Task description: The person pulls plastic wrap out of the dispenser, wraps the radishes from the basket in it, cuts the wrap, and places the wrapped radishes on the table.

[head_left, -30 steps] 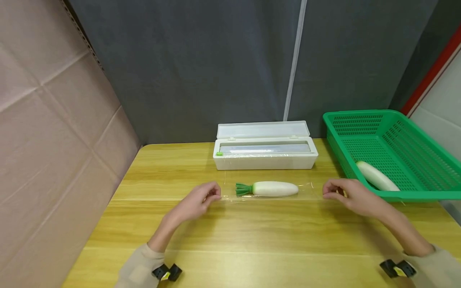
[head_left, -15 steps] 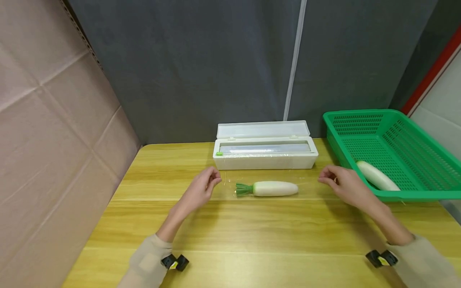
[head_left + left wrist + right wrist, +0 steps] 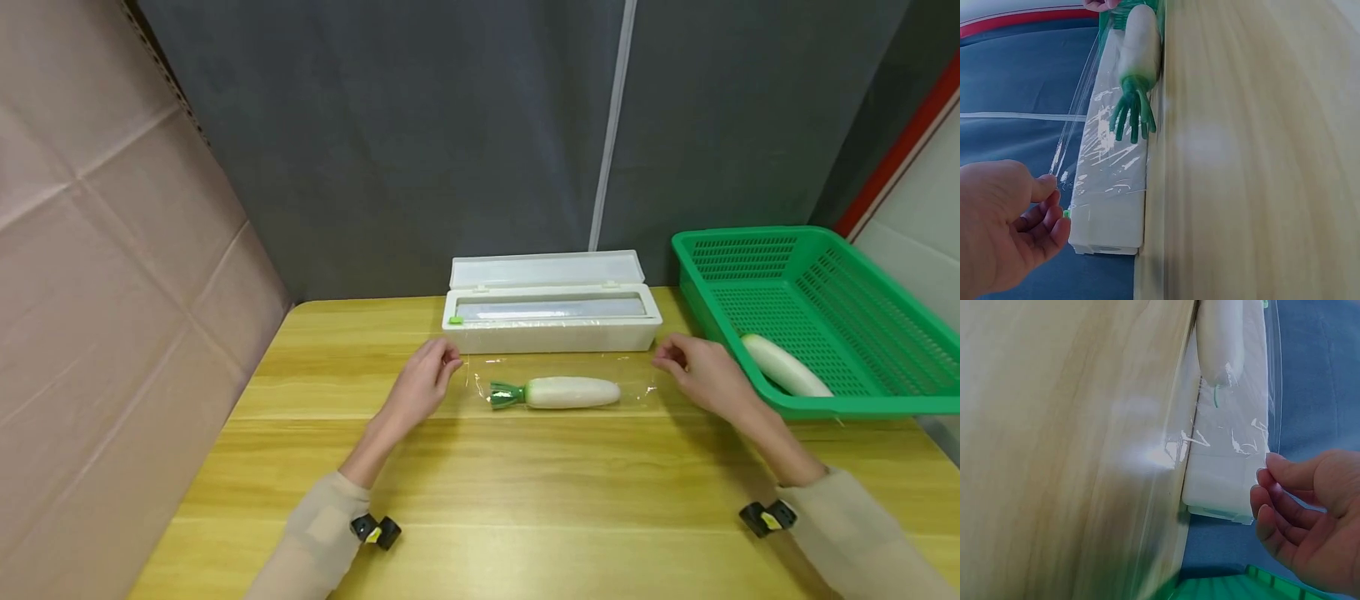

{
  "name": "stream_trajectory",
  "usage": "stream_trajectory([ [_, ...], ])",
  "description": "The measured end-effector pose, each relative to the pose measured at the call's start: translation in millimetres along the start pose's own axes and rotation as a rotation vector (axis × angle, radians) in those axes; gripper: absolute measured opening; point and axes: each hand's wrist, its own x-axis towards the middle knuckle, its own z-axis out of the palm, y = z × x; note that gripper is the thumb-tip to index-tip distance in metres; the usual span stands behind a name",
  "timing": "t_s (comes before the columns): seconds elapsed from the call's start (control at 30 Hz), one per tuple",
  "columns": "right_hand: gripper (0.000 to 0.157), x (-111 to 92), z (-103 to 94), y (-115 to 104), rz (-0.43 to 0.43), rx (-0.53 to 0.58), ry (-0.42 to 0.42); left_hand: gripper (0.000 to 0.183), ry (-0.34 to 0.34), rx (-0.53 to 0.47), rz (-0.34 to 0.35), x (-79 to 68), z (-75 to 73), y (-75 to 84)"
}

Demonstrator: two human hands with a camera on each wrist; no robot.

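Observation:
A white radish point(image 3: 573, 392) with a short green top lies sideways on the wooden table, with clear cling film point(image 3: 480, 383) about it. Whether film lies both over and under the radish I cannot tell. My left hand point(image 3: 423, 379) pinches one corner of the film between thumb and forefinger, left of the green top. Opposite, my right hand point(image 3: 705, 375) pinches the other corner. In the left wrist view the film edge stretches away taut from my left hand point(image 3: 1010, 219); the right wrist view has my right hand point(image 3: 1310, 506) at the same edge.
Behind the radish stands a white cling film box point(image 3: 551, 337), its lid raised, with a green slider at its left end. On the right, a green basket point(image 3: 862, 407) holds another radish point(image 3: 786, 367). A dark curtain point(image 3: 390, 150) hangs behind the table point(image 3: 525, 500).
Both hands have moved away from the person, toward the box, carrying the film's edge from the radish's near side to its far side. They have also drawn slightly inward. The radish stays put.

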Motion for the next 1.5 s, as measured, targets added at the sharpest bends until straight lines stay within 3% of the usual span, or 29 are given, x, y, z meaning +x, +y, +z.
stream_trajectory([
  [0.2, 0.010, 9, 6.4, 5, 0.005, 0.008, -0.012, 0.003, -0.011, 0.026, -0.050, 5.6, 6.8, -7.9],
  [0.6, 0.012, 20, 17.1, 7, 0.082, 0.029, -0.122, 0.005, -0.061, 0.041, -0.131, 11.3, 16.3, -19.0],
  [1.0, 0.015, 24, 24.2, 13, 0.191, 0.054, -0.230, 0.007, -0.171, 0.058, -0.240, 16.0, 23.1, -23.7],
  [1.27, 0.018, 25, 29.6, 17, 0.218, 0.067, -0.210, 0.008, -0.233, 0.067, -0.266, 16.8, 24.0, -22.9],
  [1.5, 0.018, 29, 28.6, 21, 0.325, 0.157, -0.296, 0.008, -0.265, 0.057, -0.323, 17.0, 23.6, -23.3],
])
